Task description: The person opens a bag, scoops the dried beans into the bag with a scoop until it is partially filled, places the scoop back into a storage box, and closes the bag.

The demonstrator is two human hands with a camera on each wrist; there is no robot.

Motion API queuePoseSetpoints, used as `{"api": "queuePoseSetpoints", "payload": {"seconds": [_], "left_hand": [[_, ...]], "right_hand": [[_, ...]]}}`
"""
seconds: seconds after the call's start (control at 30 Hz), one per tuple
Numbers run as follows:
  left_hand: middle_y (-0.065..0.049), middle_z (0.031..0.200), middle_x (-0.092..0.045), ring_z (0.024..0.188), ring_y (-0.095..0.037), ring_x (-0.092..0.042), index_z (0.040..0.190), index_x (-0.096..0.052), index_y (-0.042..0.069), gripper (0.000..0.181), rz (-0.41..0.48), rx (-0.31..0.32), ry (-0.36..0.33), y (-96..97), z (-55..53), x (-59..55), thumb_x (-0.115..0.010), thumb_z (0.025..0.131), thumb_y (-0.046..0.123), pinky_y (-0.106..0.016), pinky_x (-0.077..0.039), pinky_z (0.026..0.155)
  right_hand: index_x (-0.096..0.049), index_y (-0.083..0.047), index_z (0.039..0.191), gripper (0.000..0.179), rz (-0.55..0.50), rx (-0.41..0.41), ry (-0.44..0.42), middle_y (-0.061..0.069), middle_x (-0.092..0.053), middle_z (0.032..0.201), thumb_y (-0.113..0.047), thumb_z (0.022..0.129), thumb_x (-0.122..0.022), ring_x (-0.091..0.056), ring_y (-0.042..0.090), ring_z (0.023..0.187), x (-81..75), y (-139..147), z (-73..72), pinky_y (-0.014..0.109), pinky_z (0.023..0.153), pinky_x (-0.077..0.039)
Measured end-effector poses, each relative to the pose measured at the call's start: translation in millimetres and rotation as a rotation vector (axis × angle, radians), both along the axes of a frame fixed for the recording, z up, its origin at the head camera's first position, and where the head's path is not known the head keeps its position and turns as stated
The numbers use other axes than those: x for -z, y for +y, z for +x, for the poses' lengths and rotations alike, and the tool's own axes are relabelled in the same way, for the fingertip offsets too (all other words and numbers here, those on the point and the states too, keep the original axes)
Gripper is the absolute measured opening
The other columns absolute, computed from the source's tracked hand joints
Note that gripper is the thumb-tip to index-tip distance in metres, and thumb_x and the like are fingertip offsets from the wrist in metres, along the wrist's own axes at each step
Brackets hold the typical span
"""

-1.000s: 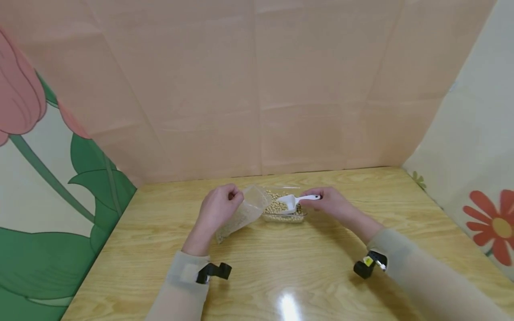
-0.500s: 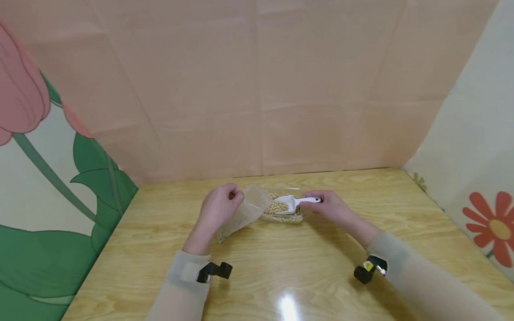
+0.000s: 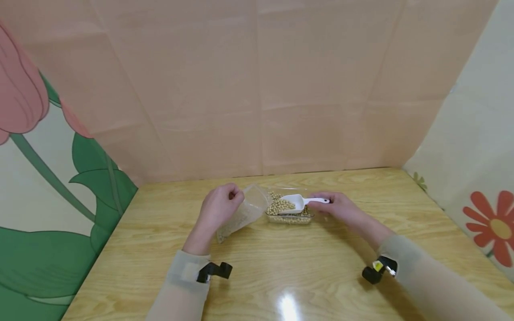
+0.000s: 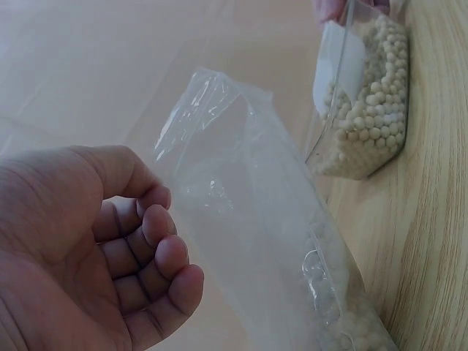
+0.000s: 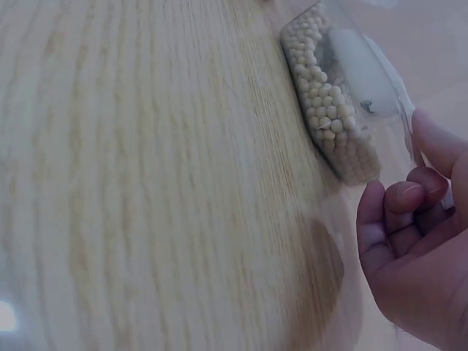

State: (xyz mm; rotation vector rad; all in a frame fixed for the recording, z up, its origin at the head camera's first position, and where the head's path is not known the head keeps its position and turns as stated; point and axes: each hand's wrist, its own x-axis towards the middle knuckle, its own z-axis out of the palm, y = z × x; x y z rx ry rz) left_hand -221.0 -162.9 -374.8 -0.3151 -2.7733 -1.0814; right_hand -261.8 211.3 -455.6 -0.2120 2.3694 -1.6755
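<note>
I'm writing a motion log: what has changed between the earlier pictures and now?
The right hand, the white plastic scoop it grips and the clear rectangular container of round beige beans have all shifted rightward. Nothing was grabbed or released. The left hand and the clear plastic bag it holds stayed put.

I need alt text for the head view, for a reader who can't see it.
A person's right hand holds a white scoop in a clear container of pale beans. Beside it, the left hand pinches a clear plastic bag. Behind the wood-grain table is a pinkish backdrop.
</note>
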Motion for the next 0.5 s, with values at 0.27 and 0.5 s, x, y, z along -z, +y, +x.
{"api": "queuePoseSetpoints", "payload": {"seconds": [0.27, 0.5], "left_hand": [[0.0, 0.074, -0.062, 0.061, -0.018, -0.049, 0.089, -0.072, 0.015, 0.022, 0.0, 0.006, 0.004, 0.0, 0.4, -0.1, -0.06, 0.108, 0.016, -0.037, -0.042, 0.064], [0.0, 0.075, -0.063, 0.061, -0.019, -0.05, 0.091, -0.073, 0.016, 0.021, 0.007, 0.012, -0.004, 0.0, 1.0, 0.6, -0.06, 0.108, 0.016, -0.037, -0.044, 0.065]], "right_hand": [[-0.068, 0.002, 0.144, 0.05, -0.097, 0.043, -0.03, 0.002, -0.072, 0.093, -0.028, 0.104, -0.08, -0.062, 0.013, 0.079, 2.1, 1.1, 5.6, 0.027, 0.067, -0.052], [-0.063, 0.001, 0.149, 0.051, -0.211, 0.071, -0.071, -0.006, -0.069, 0.104, -0.027, 0.107, -0.075, -0.065, 0.009, 0.091, -3.1, 2.2, 11.3, 0.026, 0.081, -0.057]]}}
